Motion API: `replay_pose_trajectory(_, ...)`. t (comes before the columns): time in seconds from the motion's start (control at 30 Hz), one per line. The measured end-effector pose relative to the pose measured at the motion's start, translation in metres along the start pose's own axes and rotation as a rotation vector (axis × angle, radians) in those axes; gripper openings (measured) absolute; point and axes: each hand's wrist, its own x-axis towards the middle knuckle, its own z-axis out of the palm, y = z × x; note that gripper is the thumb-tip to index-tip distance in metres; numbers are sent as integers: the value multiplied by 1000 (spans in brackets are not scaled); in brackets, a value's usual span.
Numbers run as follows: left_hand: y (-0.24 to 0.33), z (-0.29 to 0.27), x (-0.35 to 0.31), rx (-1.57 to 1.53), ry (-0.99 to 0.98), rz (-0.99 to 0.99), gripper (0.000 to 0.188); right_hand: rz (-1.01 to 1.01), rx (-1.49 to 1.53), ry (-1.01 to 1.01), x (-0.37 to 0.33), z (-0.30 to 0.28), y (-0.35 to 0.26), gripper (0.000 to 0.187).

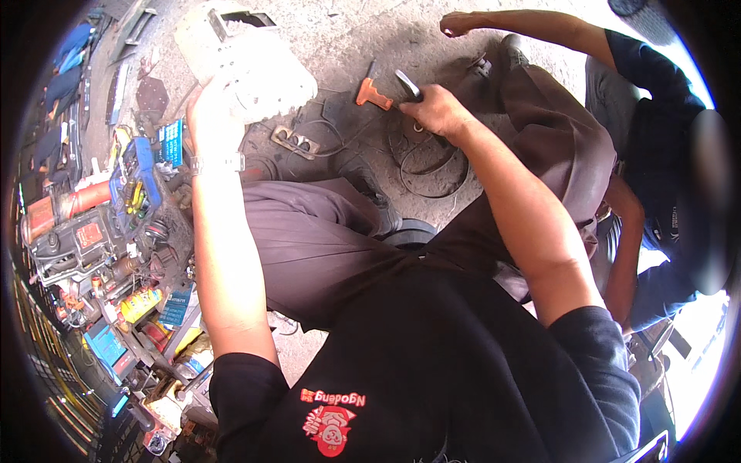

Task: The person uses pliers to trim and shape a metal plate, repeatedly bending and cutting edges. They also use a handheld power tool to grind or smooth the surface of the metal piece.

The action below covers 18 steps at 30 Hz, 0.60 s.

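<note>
A pale, boxy metal part with small holes [270, 73] is raised at the upper left, its surface washed out by glare. My left hand [214, 123] grips its near left edge, though the fingers are partly lost in the brightness. My right hand [438, 112] is closed around a tool with a grey metal end [407, 85] that sticks out past the thumb. Just beyond those fingertips is an orange T-shaped tool [374, 95] with a dark shaft. Whether the orange piece joins the grey one, I cannot tell.
A socket strip [296, 143] and a looped cable [432, 193] lie on the ground between my legs. On the left are a blue tool tray [137, 181], a black case [77, 243] and many loose parts. Another person [656, 162] sits close on my right, one arm stretched forward.
</note>
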Motion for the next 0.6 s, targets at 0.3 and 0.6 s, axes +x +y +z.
replay_pose_trajectory(0.3,-44,-46,37,-309,259,-302,25,116,-784,-621,11,86,149,29)
replay_pose_trajectory(0.6,31,-21,27,-508,514,-315,19,111,-913,-1169,6,123,189,29)
